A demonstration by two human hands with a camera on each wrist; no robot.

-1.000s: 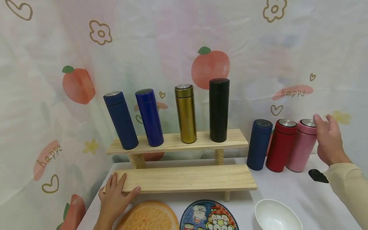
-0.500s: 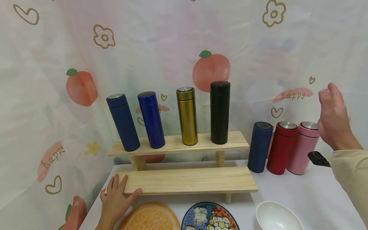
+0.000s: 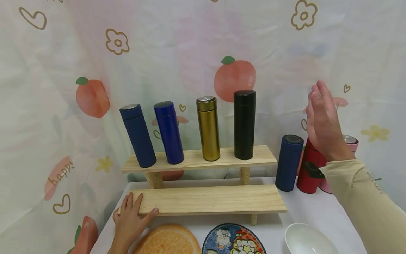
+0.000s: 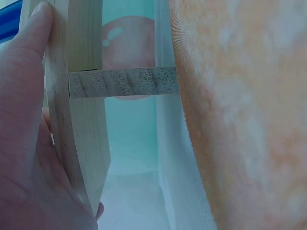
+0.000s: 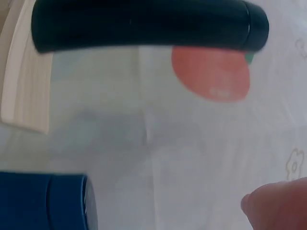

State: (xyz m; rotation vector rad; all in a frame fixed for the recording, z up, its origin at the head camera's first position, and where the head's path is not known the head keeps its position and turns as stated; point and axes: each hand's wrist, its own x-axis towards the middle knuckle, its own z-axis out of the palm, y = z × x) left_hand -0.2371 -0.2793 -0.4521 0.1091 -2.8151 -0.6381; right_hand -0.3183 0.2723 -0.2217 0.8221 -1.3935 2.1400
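My left hand [image 3: 129,221] grips the left end of the lower shelf of a wooden step rack [image 3: 207,200]. In the left wrist view, its thumb [image 4: 36,28] lies along the board's edge and one fingertip [image 4: 100,211] shows past the underside. My right hand [image 3: 325,123] is raised with fingers extended and holds nothing. In the head view it overlaps a red thermos bottle [image 3: 307,178] and partly hides a pink thermos bottle [image 3: 351,141]. A blue thermos bottle [image 3: 289,164] stands beside them on the table.
On the upper shelf stand a navy bottle [image 3: 138,137], a shiny blue bottle [image 3: 169,134], a gold bottle [image 3: 208,130] and a black bottle [image 3: 244,127]. In front lie an orange round mat [image 3: 168,241] and a cartoon mat [image 3: 233,241], with a white bowl [image 3: 306,238] to their right.
My right hand rose from beside the pink bottle's lid, then moved left across the red and pink bottles in the head view. The left hand stayed on the shelf.
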